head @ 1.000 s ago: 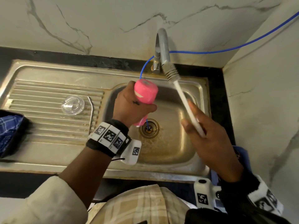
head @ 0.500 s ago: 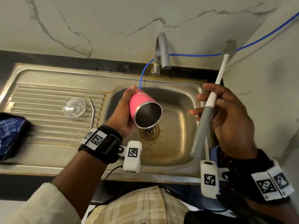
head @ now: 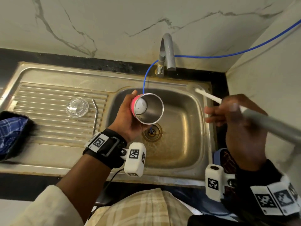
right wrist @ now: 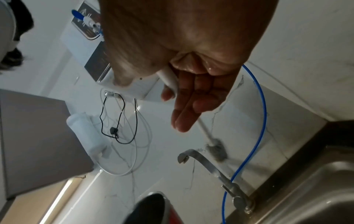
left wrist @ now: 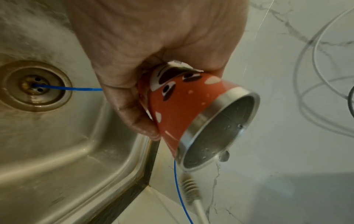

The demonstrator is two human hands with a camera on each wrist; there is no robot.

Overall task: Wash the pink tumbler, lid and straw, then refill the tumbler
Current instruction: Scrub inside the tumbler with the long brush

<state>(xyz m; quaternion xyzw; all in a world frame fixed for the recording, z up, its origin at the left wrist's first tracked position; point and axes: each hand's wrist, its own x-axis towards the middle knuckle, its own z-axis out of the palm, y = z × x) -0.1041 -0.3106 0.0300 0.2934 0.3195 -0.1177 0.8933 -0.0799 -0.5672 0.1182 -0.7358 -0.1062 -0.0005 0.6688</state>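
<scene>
This is a home kitchen, at the washing corner; a steel sink with a drain is set in a dark counter, and a ribbed draining board lies at 9 o'clock of the basin; a grey tap stands at 12 o'clock, against walls of white marble-look tiles that meet in a corner at 2 o'clock; a thin blue tube runs along the wall and down into the drain; the right wrist view shows a white water purifier on the wall, with tubes and a black cable under it.
</scene>
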